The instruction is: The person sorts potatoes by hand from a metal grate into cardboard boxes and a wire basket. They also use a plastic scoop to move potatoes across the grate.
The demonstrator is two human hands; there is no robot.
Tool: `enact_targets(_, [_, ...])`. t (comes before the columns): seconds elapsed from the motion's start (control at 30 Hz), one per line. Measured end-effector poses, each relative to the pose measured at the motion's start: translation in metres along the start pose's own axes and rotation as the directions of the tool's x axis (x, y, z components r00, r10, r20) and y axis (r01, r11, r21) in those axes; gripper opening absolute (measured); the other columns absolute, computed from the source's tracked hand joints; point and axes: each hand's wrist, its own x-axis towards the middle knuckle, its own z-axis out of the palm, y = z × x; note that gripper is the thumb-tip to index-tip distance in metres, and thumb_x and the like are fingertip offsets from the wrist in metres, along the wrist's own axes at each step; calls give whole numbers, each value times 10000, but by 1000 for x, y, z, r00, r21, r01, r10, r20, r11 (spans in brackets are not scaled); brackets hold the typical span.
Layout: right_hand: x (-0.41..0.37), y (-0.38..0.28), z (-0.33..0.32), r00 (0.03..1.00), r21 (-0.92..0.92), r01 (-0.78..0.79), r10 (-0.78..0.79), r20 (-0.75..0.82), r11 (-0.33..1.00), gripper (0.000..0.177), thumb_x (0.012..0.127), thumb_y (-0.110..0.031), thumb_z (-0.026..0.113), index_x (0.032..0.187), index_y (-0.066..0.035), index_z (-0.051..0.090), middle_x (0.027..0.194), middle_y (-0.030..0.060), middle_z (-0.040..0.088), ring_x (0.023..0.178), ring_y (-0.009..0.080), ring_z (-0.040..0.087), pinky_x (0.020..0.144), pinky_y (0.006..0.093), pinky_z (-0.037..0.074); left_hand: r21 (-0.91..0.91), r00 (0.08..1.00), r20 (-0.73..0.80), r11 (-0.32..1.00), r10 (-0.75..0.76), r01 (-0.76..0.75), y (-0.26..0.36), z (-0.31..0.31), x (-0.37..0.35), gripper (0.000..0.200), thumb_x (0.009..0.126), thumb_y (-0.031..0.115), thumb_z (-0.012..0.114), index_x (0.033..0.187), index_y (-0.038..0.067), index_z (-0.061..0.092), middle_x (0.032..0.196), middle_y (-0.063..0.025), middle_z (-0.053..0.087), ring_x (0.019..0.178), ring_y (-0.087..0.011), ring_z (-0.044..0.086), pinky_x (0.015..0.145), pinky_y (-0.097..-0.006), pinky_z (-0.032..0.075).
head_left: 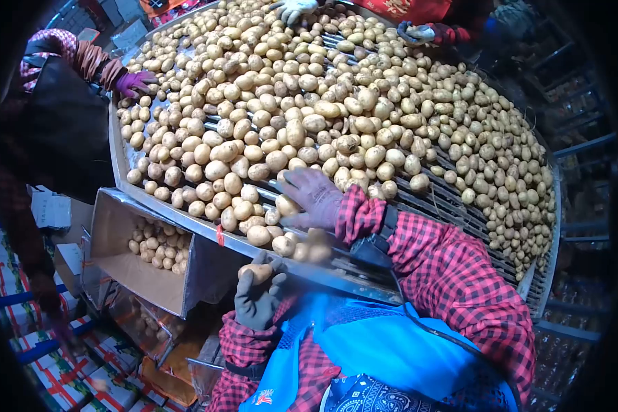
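My left hand [259, 296], in a grey glove, is raised just off the table's near edge. Its fingers are closed around a potato [257, 272]. Farther in over the sorting table, my right hand [317, 200] wears a purplish-grey glove and lies among the loose potatoes [294, 132]. Its fingers and thumb are spread apart, with one potato [286, 204] in the gap between them. Below that hand, potatoes [316, 247] near the table's edge are smeared by motion.
The metal table rim [185, 218] curves in front of me, and dark slats [453, 214] show between potatoes. A lined box [185, 275] with potatoes stands below at left. A person's purple glove [136, 83] rests at the left; other gloved hands [294, 9] work across the table. Printed cartons [55, 381] lie lower left.
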Motion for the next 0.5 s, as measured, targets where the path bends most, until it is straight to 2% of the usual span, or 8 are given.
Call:
enact_targets(0.13, [-6, 16, -16, 975, -50, 73, -60, 213, 996, 743, 801, -500, 653, 1354, -42, 463, 1294, 230, 491, 1232, 393, 451, 1024, 502, 360, 249, 972, 55, 940, 227, -234, -13, 18, -4, 607, 976, 332, 538, 1495, 136, 292, 1435, -193, 428, 1257, -329, 466, 871, -356, 487])
enact_targets(0.2, [24, 33, -41, 915, 157, -144, 71, 398, 977, 696, 814, -469, 651, 1330, -34, 479, 1281, 212, 503, 1152, 387, 514, 957, 489, 420, 319, 956, -16, 908, 292, -272, -19, 29, -2, 654, 934, 429, 583, 1444, 86, 359, 1466, -181, 397, 1259, -336, 478, 839, -351, 500])
enact_targets(0.27, [48, 63, -21, 976, -10, -28, 26, -214, 1000, 593, 828, -425, 648, 1274, -52, 528, 1224, 190, 537, 1056, 376, 570, 886, 471, 465, 173, 960, 46, 944, 278, -281, -27, 31, -3, 687, 933, 537, 515, 1403, 46, 416, 1490, -195, 360, 1282, -373, 456, 866, -384, 497])
enact_targets(0.3, [66, 77, -12, 951, -80, -100, 72, -299, 992, 539, 836, -388, 645, 1253, -62, 547, 1196, 184, 551, 1046, 373, 575, 881, 471, 470, 135, 955, 45, 945, 293, -297, -33, 32, -6, 723, 936, 594, 469, 1379, 22, 450, 1501, -202, 344, 1293, -392, 444, 880, -406, 496])
enact_targets(0.33, [82, 89, -6, 919, -140, -173, 108, -380, 975, 486, 843, -352, 643, 1232, -72, 565, 1168, 179, 564, 1035, 370, 580, 877, 470, 475, 91, 955, 103, 953, 279, -289, -38, 26, -6, 674, 970, 550, 431, 1374, 11, 455, 1468, -197, 383, 1264, -378, 467, 865, -412, 502])
enact_targets(0.37, [93, 98, -7, 959, -134, -216, 184, -214, 967, 486, 822, -324, 651, 1235, -80, 570, 1170, 190, 564, 1062, 369, 568, 896, 473, 466, 16, 949, 129, 957, 287, -291, -42, 14, -3, 527, 945, 315, 522, 1405, 87, 402, 1470, -196, 381, 1273, -354, 471, 910, -440, 505])
enact_targets(0.4, [104, 103, -4, 968, -134, -249, 246, -37, 959, 489, 802, -295, 660, 1237, -88, 574, 1172, 201, 564, 1088, 369, 555, 916, 476, 458, 70, 943, 127, 946, 306, -317, -44, 12, -3, 537, 929, 237, 551, 1419, 101, 377, 1452, -194, 398, 1251, -337, 492, 918, -430, 508])
enact_targets(0.5, [110, 104, 15, 991, -147, -114, 101, -91, 982, 565, 710, -208, 675, 1257, -105, 581, 1225, 212, 549, 1133, 376, 530, 962, 464, 447, 427, 868, 75, 770, 491, -473, -60, 24, -3, 684, 880, 4, 636, 1462, 142, 303, 1398, -188, 449, 1185, -288, 554, 942, -399, 518])
